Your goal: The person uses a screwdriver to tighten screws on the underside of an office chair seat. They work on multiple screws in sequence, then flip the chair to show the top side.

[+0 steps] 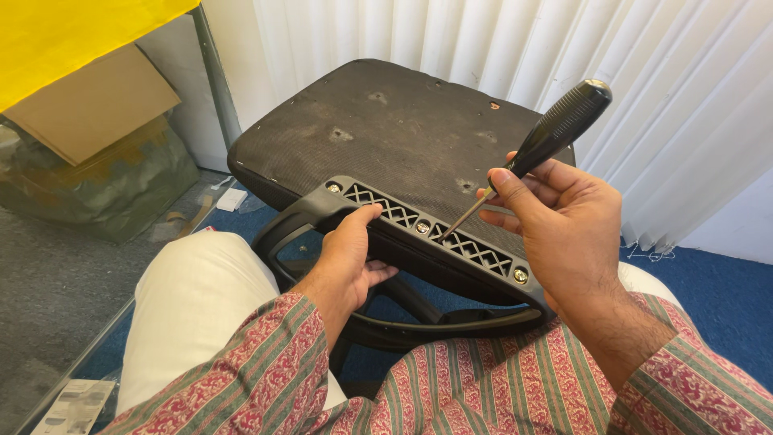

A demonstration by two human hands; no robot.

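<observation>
A person's right hand [564,221] pinches a black-handled screwdriver [555,133] between thumb and fingers, the handle slanting up toward 1 o'clock and the thin shaft angling down toward 7 o'clock, its tip meeting the lattice of a black plastic armrest bracket [427,234] near the middle screw [422,227]. The left hand [350,258] closes around the bracket's near edge, thumb on top and fingers curled beneath, just at 9 o'clock from the screwdriver tip. Two more screws show at the bracket's ends, one at its 10 o'clock end [332,188] and one at its 4 o'clock end [520,275]. The bracket lies against the dark, worn underside of a chair seat [386,121], which rests tilted over the person's lap, with the curved armrest loop [419,322] hanging below. Striped patterned sleeves [483,387] and pale trousers [193,306] fill the foreground. White vertical blinds [660,97] hang at 1 o'clock, blue carpet [717,290] lies at 3 o'clock, and a cardboard piece [88,105] sits at 10 o'clock.
</observation>
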